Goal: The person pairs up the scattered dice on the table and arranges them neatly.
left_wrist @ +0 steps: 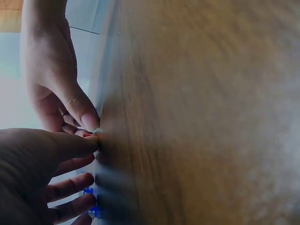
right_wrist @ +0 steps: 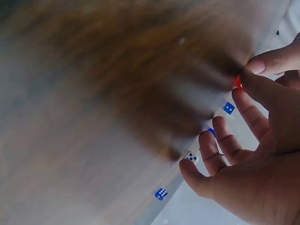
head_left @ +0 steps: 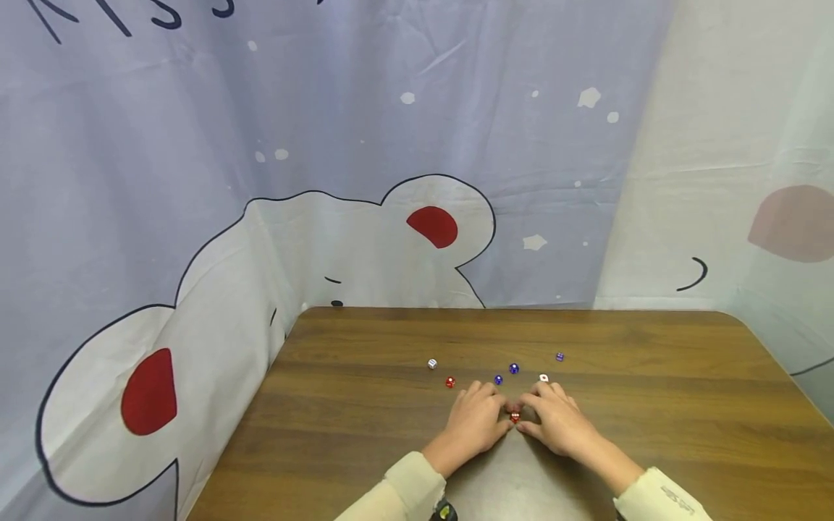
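Near the middle of the table, a small red die (head_left: 515,417) lies between the fingertips of both hands. My left hand (head_left: 474,417) holds it from the left, thumb in front and forefinger behind. From the other side my right hand (head_left: 562,420) pinches it between thumb and forefinger, its other fingers spread loosely. In the right wrist view, red (right_wrist: 238,83) shows between the right thumb and forefinger. Only a sliver of red (left_wrist: 87,135) appears in the left wrist view, mostly hidden by the thumbs. A white die (head_left: 544,378) sits just beyond the right fingers.
Behind the hands several dice are scattered: a white one (head_left: 432,364), a red one (head_left: 450,382), and blue ones (head_left: 498,379), (head_left: 514,368) toward the middle, plus a purple-blue die (head_left: 559,357) farther right. A printed curtain (head_left: 521,145) hangs along the back of the wooden table (head_left: 651,376).
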The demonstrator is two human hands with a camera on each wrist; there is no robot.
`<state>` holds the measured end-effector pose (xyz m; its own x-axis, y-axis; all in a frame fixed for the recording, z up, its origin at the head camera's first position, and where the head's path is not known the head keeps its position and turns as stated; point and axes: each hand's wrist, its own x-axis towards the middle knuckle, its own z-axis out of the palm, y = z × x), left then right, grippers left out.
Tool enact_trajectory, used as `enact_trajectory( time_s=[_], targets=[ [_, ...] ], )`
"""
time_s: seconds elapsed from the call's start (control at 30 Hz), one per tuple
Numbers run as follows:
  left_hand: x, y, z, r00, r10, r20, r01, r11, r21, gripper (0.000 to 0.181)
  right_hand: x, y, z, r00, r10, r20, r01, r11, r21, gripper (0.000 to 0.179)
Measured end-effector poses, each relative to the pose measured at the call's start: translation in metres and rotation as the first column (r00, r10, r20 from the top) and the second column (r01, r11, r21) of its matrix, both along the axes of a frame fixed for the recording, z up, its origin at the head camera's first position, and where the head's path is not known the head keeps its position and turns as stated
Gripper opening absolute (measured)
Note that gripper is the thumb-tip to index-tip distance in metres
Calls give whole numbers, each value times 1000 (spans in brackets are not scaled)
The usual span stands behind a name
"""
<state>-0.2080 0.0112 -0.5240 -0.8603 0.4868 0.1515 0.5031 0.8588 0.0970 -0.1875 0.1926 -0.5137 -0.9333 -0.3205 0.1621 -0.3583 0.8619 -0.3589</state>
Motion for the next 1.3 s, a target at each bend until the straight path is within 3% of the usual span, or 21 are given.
enact_trajectory(
  time_s=[0.33, 0.83, 1.07, 1.3],
  targets=[
    [0, 3, 0, 999, 3, -33, -3, 1000, 7, 18, 1, -3, 3, 1000, 4, -11, -4, 1000, 8, 19],
    [6, -6, 3, 1000, -6, 2, 6, 1000, -15, 23, 5, -11, 1, 998, 53, -33, -53, 999, 6, 19],
    [7, -11, 2, 999, -25, 31, 26, 999, -29, 22, 7, -11, 0, 992, 94, -89, -94, 996, 10, 20],
    [10, -14, 4, 998, -46, 36, 46, 999, -6, 19, 10, -13, 1, 993, 88, -80, -87, 996, 9, 21]
  ],
)
